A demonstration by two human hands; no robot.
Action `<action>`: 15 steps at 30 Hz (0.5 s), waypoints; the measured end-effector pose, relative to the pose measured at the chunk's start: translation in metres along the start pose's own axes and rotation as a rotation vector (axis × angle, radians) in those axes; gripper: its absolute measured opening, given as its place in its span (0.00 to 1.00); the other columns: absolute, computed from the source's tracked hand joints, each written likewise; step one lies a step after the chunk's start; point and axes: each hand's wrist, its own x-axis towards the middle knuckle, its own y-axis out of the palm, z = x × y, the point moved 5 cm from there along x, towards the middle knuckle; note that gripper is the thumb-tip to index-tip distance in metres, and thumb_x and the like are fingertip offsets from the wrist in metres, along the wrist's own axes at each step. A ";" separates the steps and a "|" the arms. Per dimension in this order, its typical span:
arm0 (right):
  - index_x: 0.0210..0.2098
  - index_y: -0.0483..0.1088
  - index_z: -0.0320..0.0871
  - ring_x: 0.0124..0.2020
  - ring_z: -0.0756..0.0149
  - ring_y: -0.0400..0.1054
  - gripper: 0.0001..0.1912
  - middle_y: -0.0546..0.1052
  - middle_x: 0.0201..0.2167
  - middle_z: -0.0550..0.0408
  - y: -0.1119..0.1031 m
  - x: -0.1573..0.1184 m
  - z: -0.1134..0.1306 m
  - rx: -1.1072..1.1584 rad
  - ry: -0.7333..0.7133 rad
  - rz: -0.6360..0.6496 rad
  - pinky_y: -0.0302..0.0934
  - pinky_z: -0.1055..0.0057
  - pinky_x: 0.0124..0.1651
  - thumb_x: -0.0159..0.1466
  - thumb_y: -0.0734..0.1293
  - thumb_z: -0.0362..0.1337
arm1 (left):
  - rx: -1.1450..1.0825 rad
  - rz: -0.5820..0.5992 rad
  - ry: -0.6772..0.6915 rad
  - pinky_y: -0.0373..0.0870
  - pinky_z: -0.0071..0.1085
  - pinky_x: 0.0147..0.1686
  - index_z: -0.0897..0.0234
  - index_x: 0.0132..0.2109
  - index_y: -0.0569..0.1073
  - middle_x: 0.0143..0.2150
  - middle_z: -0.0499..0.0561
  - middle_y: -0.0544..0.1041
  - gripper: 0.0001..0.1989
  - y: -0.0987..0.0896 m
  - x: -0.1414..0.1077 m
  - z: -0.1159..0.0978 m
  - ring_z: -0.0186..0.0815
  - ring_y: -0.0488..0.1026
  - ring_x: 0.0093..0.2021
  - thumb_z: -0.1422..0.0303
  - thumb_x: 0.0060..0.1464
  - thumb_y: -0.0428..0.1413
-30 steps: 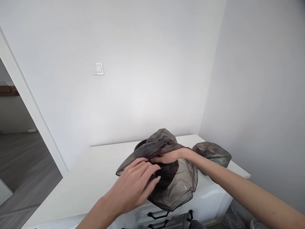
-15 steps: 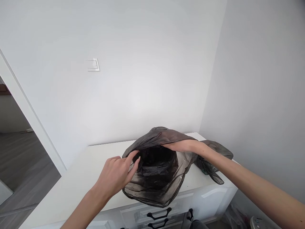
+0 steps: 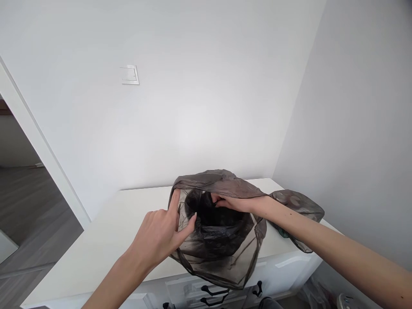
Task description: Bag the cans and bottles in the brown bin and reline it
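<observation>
A dark, translucent plastic bag sits on the white dresser top with its mouth gaping towards me. My left hand is at the left of the mouth, index finger stretched against the inside of the rim and thumb held apart from it. Reaching into the bag from the right is my right hand, its fingers curled together at dark material inside. What they grip is too dark to make out. Part of the rim drapes over the back of that hand and wrist.
Behind my right forearm, a second dark plastic bag with contents lies on the dresser top. Drawers with black handles are below. A light switch is on the wall, and a doorway stands at the left.
The bag's mouth has spread wider. My right hand, earlier mostly hidden under the rim, now shows inside with curled fingers. My left index finger has straightened, and its thumb has moved away from it.
</observation>
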 end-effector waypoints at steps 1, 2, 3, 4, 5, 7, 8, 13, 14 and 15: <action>0.41 0.76 0.47 0.41 0.61 0.72 0.05 0.80 0.41 0.55 0.006 0.007 0.004 0.003 -0.001 0.074 0.65 0.67 0.45 0.66 0.69 0.34 | -0.023 -0.003 -0.005 0.58 0.32 0.23 0.74 0.71 0.53 0.17 0.42 0.72 0.38 -0.002 -0.001 0.001 0.41 0.73 0.19 0.49 0.67 0.43; 0.40 0.77 0.47 0.41 0.61 0.72 0.06 0.80 0.40 0.55 0.015 0.014 0.006 0.005 0.011 0.168 0.65 0.68 0.44 0.64 0.70 0.32 | -0.041 -0.004 -0.010 0.58 0.32 0.23 0.74 0.72 0.52 0.18 0.42 0.72 0.38 -0.003 -0.002 0.001 0.41 0.73 0.19 0.49 0.66 0.44; 0.40 0.77 0.46 0.41 0.61 0.73 0.07 0.81 0.40 0.55 0.024 0.020 0.007 0.009 0.033 0.268 0.65 0.69 0.43 0.62 0.71 0.30 | -0.052 -0.001 -0.014 0.58 0.32 0.24 0.73 0.72 0.51 0.18 0.42 0.72 0.39 -0.003 -0.003 0.002 0.41 0.73 0.19 0.49 0.66 0.44; 0.39 0.78 0.45 0.41 0.61 0.74 0.09 0.81 0.40 0.54 0.034 0.025 0.008 0.013 0.064 0.358 0.65 0.69 0.42 0.61 0.71 0.28 | -0.057 0.004 -0.018 0.57 0.32 0.24 0.73 0.72 0.51 0.18 0.42 0.73 0.39 -0.004 -0.004 0.003 0.41 0.73 0.19 0.49 0.66 0.44; 0.39 0.79 0.45 0.40 0.60 0.75 0.10 0.82 0.41 0.53 0.044 0.029 0.007 0.015 0.099 0.432 0.65 0.69 0.40 0.60 0.71 0.27 | -0.060 0.009 -0.023 0.57 0.32 0.24 0.73 0.72 0.51 0.18 0.42 0.73 0.39 -0.004 -0.005 0.004 0.41 0.73 0.19 0.49 0.66 0.45; 0.38 0.81 0.43 0.38 0.57 0.76 0.10 0.82 0.40 0.50 0.060 0.033 0.004 0.001 0.162 0.525 0.66 0.67 0.38 0.59 0.71 0.26 | -0.066 0.022 -0.036 0.57 0.32 0.24 0.73 0.73 0.50 0.18 0.42 0.73 0.40 -0.003 -0.005 0.007 0.42 0.73 0.19 0.49 0.66 0.45; 0.36 0.81 0.43 0.36 0.56 0.77 0.10 0.83 0.38 0.49 0.066 0.034 0.003 -0.004 0.181 0.563 0.66 0.66 0.37 0.58 0.71 0.26 | -0.073 0.028 -0.045 0.57 0.32 0.24 0.73 0.73 0.49 0.18 0.42 0.73 0.40 -0.002 -0.005 0.009 0.42 0.74 0.20 0.49 0.66 0.45; 0.50 0.81 0.47 0.45 0.54 0.78 0.17 0.83 0.47 0.51 0.052 0.029 0.002 0.139 0.152 0.597 0.69 0.64 0.47 0.61 0.73 0.39 | -0.111 0.049 -0.102 0.58 0.33 0.25 0.73 0.74 0.45 0.19 0.43 0.74 0.42 0.003 -0.001 0.019 0.45 0.75 0.22 0.46 0.68 0.40; 0.54 0.79 0.48 0.49 0.55 0.77 0.20 0.82 0.51 0.51 0.041 0.026 0.002 0.237 0.154 0.560 0.69 0.65 0.50 0.64 0.72 0.44 | -0.108 0.051 -0.111 0.58 0.33 0.25 0.73 0.74 0.46 0.19 0.43 0.74 0.41 0.004 0.001 0.021 0.45 0.75 0.22 0.45 0.68 0.39; 0.57 0.77 0.48 0.51 0.56 0.76 0.22 0.81 0.53 0.52 0.029 0.022 0.002 0.344 0.167 0.517 0.68 0.66 0.52 0.65 0.70 0.48 | -0.105 0.053 -0.119 0.58 0.33 0.25 0.72 0.74 0.47 0.19 0.43 0.74 0.41 0.005 0.005 0.023 0.46 0.75 0.23 0.44 0.68 0.38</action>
